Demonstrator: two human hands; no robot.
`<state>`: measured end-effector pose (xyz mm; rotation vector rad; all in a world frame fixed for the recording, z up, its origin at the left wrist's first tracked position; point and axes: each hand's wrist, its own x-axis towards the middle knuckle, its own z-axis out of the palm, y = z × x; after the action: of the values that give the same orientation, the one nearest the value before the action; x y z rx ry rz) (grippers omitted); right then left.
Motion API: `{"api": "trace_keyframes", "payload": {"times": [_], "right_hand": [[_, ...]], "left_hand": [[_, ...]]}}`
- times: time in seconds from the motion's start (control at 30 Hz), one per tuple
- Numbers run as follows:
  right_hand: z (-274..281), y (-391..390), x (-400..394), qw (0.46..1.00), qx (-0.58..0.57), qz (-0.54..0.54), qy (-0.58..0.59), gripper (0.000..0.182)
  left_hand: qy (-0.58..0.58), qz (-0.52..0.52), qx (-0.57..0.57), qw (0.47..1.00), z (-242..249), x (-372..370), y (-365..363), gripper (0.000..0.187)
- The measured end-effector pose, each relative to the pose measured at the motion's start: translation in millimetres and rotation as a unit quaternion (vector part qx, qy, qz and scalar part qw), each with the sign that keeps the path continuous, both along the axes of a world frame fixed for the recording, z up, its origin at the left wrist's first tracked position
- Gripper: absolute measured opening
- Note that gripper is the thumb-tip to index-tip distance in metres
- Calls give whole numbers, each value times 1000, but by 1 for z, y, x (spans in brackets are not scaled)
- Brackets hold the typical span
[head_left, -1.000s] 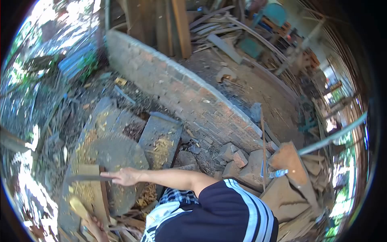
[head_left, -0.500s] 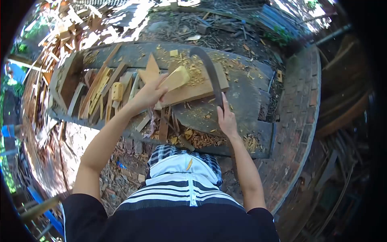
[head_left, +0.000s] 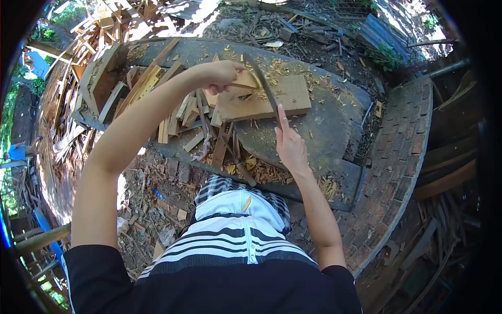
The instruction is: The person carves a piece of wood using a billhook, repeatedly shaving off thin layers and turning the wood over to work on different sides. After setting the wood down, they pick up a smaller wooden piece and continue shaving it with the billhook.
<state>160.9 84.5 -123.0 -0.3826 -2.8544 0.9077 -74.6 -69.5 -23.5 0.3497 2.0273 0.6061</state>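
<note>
My left hand (head_left: 222,75) is closed on a small yellowish wood piece (head_left: 246,80), tilted above a thick flat wooden block (head_left: 287,97). In my right hand (head_left: 291,146) is the lower end of a long dark curved blade (head_left: 265,86), its index finger stretched along it. The blade crosses over the block, close beside the wood piece; whether they touch I cannot tell. The block lies on a dark worn tabletop (head_left: 324,136) strewn with shavings.
Wood offcuts (head_left: 191,112) lie on the table's left part beside an upright angled board (head_left: 102,78). A stick-like tool handle (head_left: 244,172) sits near the front edge. A curved brick ledge (head_left: 400,152) runs along the right, and scrap wood (head_left: 151,18) is piled behind.
My left hand has risen and turned over, tipping the wood piece more upright. The blade has shifted slightly with my right hand. The whole view has moved a little.
</note>
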Motion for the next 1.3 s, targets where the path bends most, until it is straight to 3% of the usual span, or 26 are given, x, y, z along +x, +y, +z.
{"api": "trace_keyframes", "payload": {"times": [0.1, 0.17, 0.2, 0.23, 0.3, 0.33, 0.5, 0.57, 0.7, 0.77, 0.87, 1.0, 1.07, 1.1, 1.17, 1.23, 1.27, 1.3], "right_hand": [[-15, 0, -3, 1000, 18, 15, -20, 68], [-16, 1, -2, 999, 22, 9, -33, 68], [-16, 2, -2, 999, 22, 8, -32, 68], [-15, 4, -2, 999, 18, 11, -28, 67], [-13, 8, -3, 1000, 14, 15, -23, 66], [-12, 11, -4, 999, -18, 11, -28, 64], [52, 16, -25, 993, -119, 8, 1, 53], [71, 17, -38, 954, -111, 39, 276, 53], [68, 14, -35, 962, -47, 8, 268, 55], [17, 13, -26, 999, 34, 36, 0, 58], [-3, 17, -25, 999, -7, 46, -18, 56], [30, 28, -35, 996, -60, 51, -33, 59], [61, 25, -35, 985, -105, 44, 129, 60], [73, 24, -35, 986, -110, 44, 121, 60], [89, 23, -40, 955, -60, 28, 290, 62], [47, 20, -40, 938, -23, 24, 345, 57], [20, 21, -32, 990, 27, 46, 130, 57], [5, 22, -26, 991, 77, 64, -91, 56]], "left_hand": [[-78, 65, 62, 993, 3, 2, -1, 53], [116, -56, 36, 991, 12, 22, 5, 50], [277, -185, -12, 943, 10, 29, 4, 39], [277, -187, -11, 943, 9, 34, 5, 39], [433, -310, -112, 839, 10, 44, 9, 37], [465, -310, -110, 822, 8, 45, 10, 33], [470, -315, -73, 821, 3, 41, 6, 29], [465, -307, -70, 828, 5, 42, 5, 28], [461, -284, -88, 836, 5, 46, 11, 26], [460, -273, -86, 841, 3, 46, 12, 25], [481, -280, -62, 829, 2, 42, 11, 23], [465, -264, -56, 843, 8, 42, 14, 21], [454, -264, -65, 848, 4, 49, 8, 21], [457, -269, -67, 845, 2, 47, 8, 21], [460, -271, -67, 843, 3, 47, 11, 21], [447, -257, -82, 853, 8, 51, 15, 22], [450, -253, -83, 853, 7, 51, 15, 22], [460, -261, -76, 845, 5, 51, 16, 22]]}}
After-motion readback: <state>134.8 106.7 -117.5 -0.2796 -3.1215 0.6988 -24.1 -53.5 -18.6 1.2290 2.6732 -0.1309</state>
